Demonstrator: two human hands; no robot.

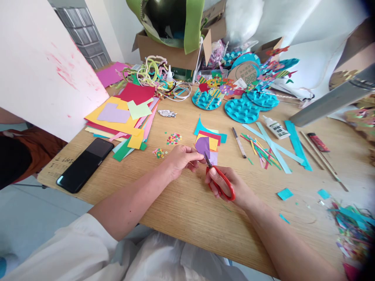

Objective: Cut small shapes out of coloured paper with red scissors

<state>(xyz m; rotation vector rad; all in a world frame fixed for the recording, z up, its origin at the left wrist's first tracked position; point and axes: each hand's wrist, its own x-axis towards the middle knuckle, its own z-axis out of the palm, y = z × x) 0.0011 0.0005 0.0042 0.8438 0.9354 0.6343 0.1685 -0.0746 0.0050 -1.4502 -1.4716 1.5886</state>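
Note:
In the middle of the head view, my left hand (184, 159) is closed in a pinch at the lower edge of a purple piece of paper (202, 145). My right hand (231, 183) grips red-handled scissors (227, 186), its fingers around the loops. The dark blades meet the purple paper close to my left fingertips, which partly hide the contact. Just beyond lie yellow paper (211, 141) and blue paper scraps (202, 128). Left of my left hand are small piles of tiny coloured paper bits (174, 138).
Stacked coloured paper (115, 117) and a black phone (85, 164) lie left. Blue textured bases (241, 111) with paper fish stand behind. To the right are a pen (239, 143), thin paper strips (260, 150), a glue bottle (276, 128), sticks (324, 160) and a scrap heap (353, 226).

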